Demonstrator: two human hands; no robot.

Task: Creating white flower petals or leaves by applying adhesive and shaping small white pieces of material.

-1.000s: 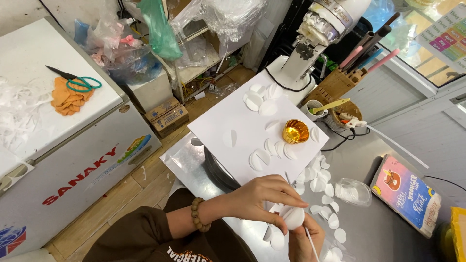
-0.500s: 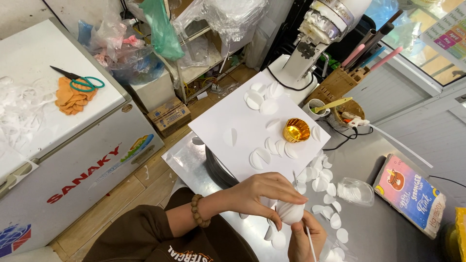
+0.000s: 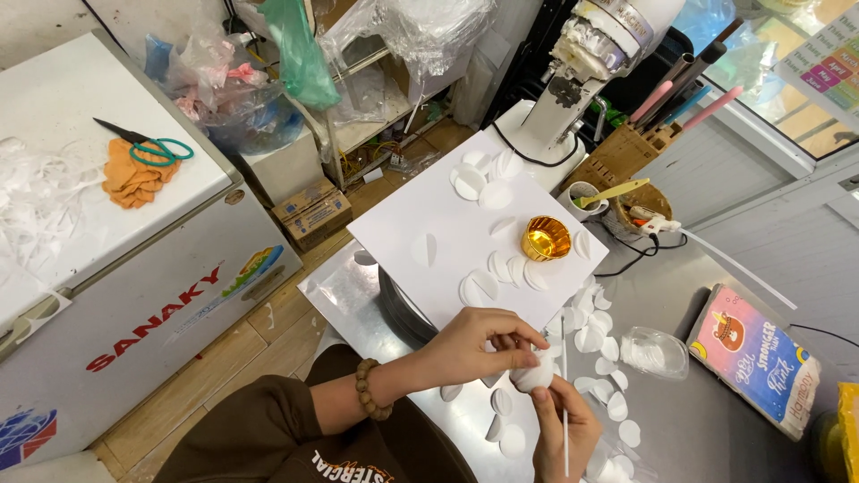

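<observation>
My left hand [image 3: 474,344] reaches in from the left, a wooden bead bracelet [image 3: 369,390] on its wrist, and its fingers pinch a small white rounded piece [image 3: 533,374]. Below it, my right hand [image 3: 564,429] holds the same white piece from underneath together with a thin white stick [image 3: 564,394] that stands upright. Both hands work over the grey metal table [image 3: 716,420]. Just beyond them lies a white board [image 3: 447,219] carrying white paper discs [image 3: 484,286] and a small gold foil cup [image 3: 546,238].
More white discs [image 3: 598,326] lie scattered on the table, beside a clear plastic bag [image 3: 656,351] and a colourful book [image 3: 761,362]. A stand mixer [image 3: 586,63] and a glue gun [image 3: 651,220] stand at the back. A white chest freezer [image 3: 116,259] with scissors [image 3: 143,145] sits left.
My hands have stayed together on the white piece, turning it slightly. The view has shifted a little; nothing else has moved.
</observation>
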